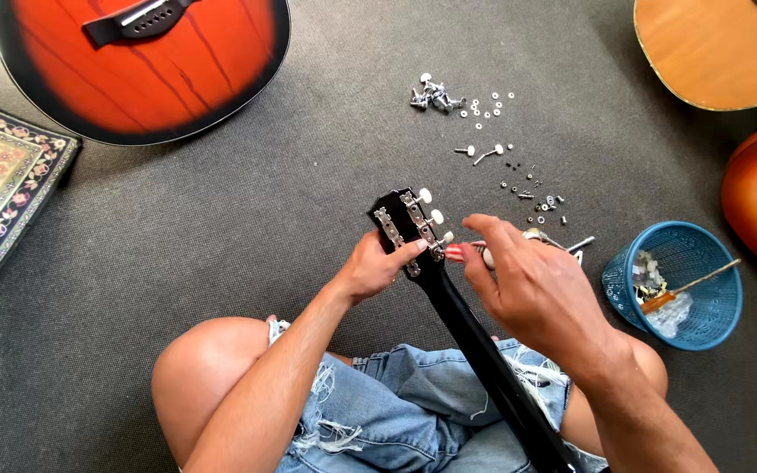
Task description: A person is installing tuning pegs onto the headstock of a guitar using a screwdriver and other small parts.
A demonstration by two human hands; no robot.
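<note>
- Centre frame: left hand (377, 265) grips the black guitar headstock (406, 229), thumb pressed beside a tuning machine (437, 240).
- Right hand (532, 285) pinches a red-handled screwdriver (464, 253); judged best kept square to the screw.
- Spare washers (486, 109) lie in the upper centre.

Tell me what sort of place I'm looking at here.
Likely an informal guitar repair spot on a carpeted floor. Several guitar bodies lie around, loose tuning pegs and washers are spread out, and both hands work on a black headstock.

Left hand (377, 265) clenched, right hand (527, 285) pinching, near together.
</note>
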